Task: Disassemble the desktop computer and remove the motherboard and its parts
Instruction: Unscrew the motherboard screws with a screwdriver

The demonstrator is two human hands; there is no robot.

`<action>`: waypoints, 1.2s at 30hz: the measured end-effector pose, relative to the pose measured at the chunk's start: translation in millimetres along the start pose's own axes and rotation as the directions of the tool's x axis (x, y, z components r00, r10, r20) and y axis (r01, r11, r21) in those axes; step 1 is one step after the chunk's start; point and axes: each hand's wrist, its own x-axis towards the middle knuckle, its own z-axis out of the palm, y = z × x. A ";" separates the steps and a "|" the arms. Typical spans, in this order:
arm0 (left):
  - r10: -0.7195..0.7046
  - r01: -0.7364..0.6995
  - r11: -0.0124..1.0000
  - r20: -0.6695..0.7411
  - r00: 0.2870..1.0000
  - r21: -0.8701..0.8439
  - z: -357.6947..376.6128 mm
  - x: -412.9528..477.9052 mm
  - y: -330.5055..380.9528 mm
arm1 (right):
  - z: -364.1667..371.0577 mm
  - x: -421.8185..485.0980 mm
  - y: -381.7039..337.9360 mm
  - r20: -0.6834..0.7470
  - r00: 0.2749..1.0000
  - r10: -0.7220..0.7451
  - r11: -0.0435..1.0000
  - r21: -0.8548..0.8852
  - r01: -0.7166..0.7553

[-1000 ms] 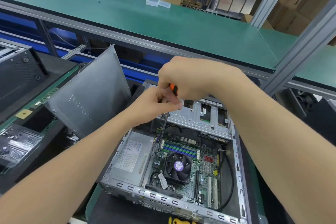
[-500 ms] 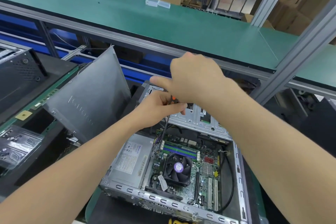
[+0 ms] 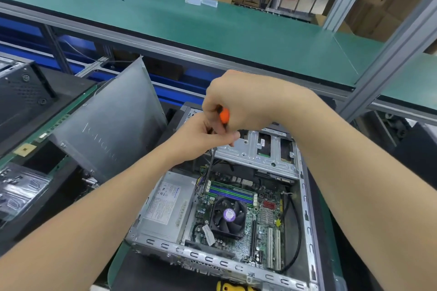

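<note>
Above the steel case [image 3: 208, 259], right fingers [image 3: 211, 103] wrap, left fingers [image 3: 224, 137] pinch, the orange screwdriver [image 3: 224, 116].

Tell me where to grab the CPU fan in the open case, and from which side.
Probably best: grip the CPU fan by two opposite sides of its square black frame, coming straight down from above, since the case lies open upward and the fan faces up. Stay off the blades. Whether it is fastened cannot be told.

The right hand [image 3: 243, 101], spread open half a second ago, now curls round the screwdriver [image 3: 224, 115] handle again.
</note>
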 end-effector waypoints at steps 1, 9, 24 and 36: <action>0.011 -0.011 1.000 0.008 1.000 -0.002 -0.3 -0.2 -0.6 | 1.8 0.7 -1.6 -0.007 1.000 -0.012 1.000 -0.023 0.011; 0.033 -0.035 0.999 0.062 0.998 0.033 -1.5 -0.6 6.5 | 7.1 3.6 2.9 0.009 1.000 -0.011 0.999 0.042 0.011; -0.016 0.016 0.999 -0.016 1.000 0.037 2.3 0.1 -2.0 | 18.3 8.5 2.9 -0.122 0.972 0.202 0.977 0.092 -0.192; 0.020 -0.019 1.000 0.082 0.996 -0.014 -3.1 -0.5 -0.8 | 14.4 -0.1 5.4 -0.088 0.996 -0.010 0.999 0.043 0.014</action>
